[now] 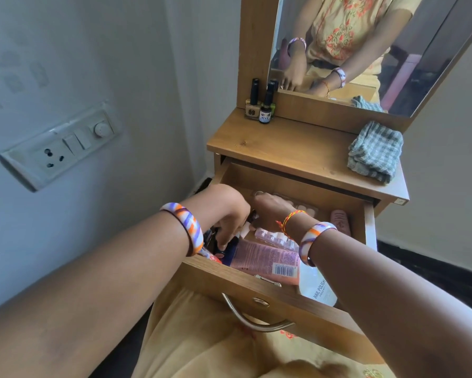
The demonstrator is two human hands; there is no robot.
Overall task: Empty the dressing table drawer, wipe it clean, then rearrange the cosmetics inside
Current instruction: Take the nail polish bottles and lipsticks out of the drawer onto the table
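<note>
A white switchboard (59, 150) with a socket, switches and a round dial sits on the pale wall (98, 64) at left. Dark floor (425, 264) shows at right. The mirror (365, 47) reflects an embroidered yellow garment.

Cloth (375, 151) right, two bottles (259, 103) left on tabletop (281, 143) above drawer (256, 285).

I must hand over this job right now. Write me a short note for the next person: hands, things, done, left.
Left hand: in the open drawer, fingers curled among small cosmetics; what it holds is hidden.
Right hand: also in the drawer; grip unclear.
Still inside: pink tube, nail polish remover bottle, clear tray.
Done: two nail polish bottles stand on the tabletop.
Left: finish emptying, wipe with the checked cloth, rearrange.
</note>
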